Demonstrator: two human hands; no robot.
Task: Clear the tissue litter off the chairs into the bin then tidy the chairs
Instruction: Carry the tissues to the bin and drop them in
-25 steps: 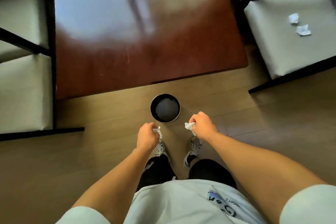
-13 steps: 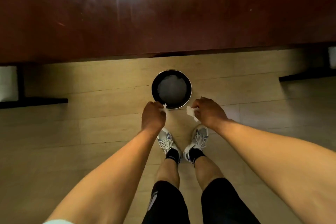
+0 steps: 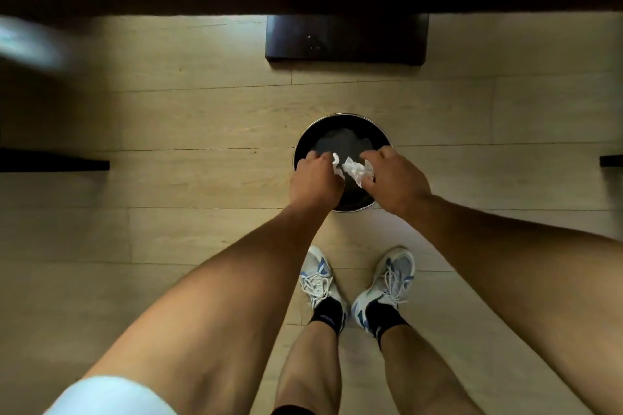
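Binning step in hand: both hands are held over the bin [image 3: 305, 145] on the floor. A tissue wad [image 3: 336, 166] is pinched by the left hand [image 3: 315, 180], another tissue [image 3: 356, 170] by the right hand [image 3: 392, 178]. Next, both grips need loosening so the wads drop in.

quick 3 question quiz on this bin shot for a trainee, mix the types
1. True or false: both hands are over the open bin.
2. What is the left hand holding? A) a white tissue B) a cup C) nothing
3. Fill in: the bin stands on the wooden ____, in front of the person's shoes.

Key
1. True: the left hand and the right hand are both above its mouth.
2. A: it grips one crumpled tissue; the right hand grips another tissue.
3. floor.
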